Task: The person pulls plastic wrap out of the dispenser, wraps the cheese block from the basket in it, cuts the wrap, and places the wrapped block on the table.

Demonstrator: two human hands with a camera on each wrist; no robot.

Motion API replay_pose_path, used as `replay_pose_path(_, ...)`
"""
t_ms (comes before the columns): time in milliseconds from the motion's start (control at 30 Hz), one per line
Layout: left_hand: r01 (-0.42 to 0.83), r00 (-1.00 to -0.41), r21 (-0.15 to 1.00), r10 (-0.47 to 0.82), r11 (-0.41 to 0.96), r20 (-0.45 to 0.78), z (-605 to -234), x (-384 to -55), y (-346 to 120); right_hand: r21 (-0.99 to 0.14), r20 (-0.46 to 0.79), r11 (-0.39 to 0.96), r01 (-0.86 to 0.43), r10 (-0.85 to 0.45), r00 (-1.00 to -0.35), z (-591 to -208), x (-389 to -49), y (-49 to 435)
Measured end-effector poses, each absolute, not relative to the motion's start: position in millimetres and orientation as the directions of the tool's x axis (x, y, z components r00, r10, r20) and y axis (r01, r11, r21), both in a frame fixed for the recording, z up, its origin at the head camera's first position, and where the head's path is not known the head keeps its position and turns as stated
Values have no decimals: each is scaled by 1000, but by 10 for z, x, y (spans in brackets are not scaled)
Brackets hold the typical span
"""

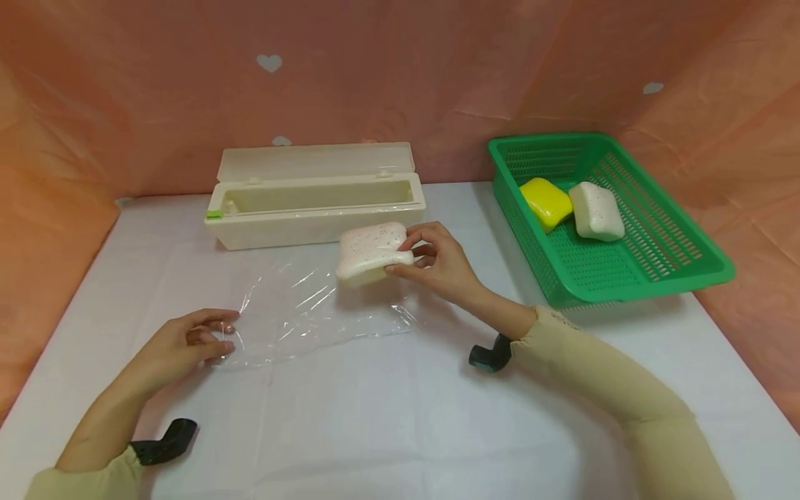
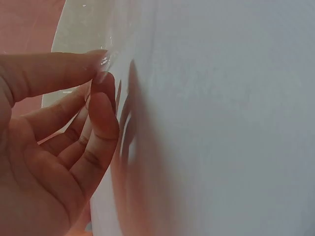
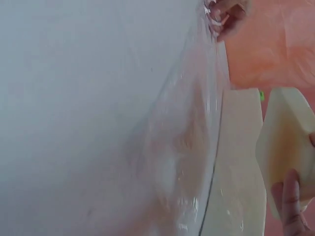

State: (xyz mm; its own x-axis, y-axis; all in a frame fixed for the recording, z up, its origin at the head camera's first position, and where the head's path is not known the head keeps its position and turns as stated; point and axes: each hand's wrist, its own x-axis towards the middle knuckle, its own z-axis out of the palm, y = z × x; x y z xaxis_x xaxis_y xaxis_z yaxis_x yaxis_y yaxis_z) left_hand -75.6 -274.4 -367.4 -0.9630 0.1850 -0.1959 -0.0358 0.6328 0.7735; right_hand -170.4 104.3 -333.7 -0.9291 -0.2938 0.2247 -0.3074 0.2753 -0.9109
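My right hand [image 1: 440, 264] holds a white, speckled, pillow-shaped block [image 1: 371, 251] by its right end, raised above the table. In the right wrist view the block's pale underside [image 3: 283, 142] shows, with fingers [image 3: 293, 201] on it. Beneath it a sheet of clear plastic film [image 1: 319, 312] lies wrinkled. At the film's left end my left hand [image 1: 187, 347] pinches its edge between thumb and finger; the left wrist view shows the film [image 2: 105, 61] at those fingertips. Behind the film stands a long cream film dispenser box [image 1: 312, 226], its lid raised.
A green basket [image 1: 565, 281] at the right holds a yellow block [image 1: 546, 201] and another speckled white block [image 1: 596, 212]. The dispenser carries a small green piece [image 1: 214, 214] on its left front edge. A pinkish-orange curtain [image 1: 437, 83] hangs behind the white table [image 1: 387, 423].
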Motion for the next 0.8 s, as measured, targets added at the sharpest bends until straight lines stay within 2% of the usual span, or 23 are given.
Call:
replay_pose_path(500,-49,-963,786,178,617,-200,-3693,-750,-2703,-912,121,308,-272,-431,-894,-3490,-1686,556)
replay_pose_path(800,-41,-959,796,201,604,-202,-3680,-738,-2723,-886,123,342,-312,-477,-870,-3554,-1662,431)
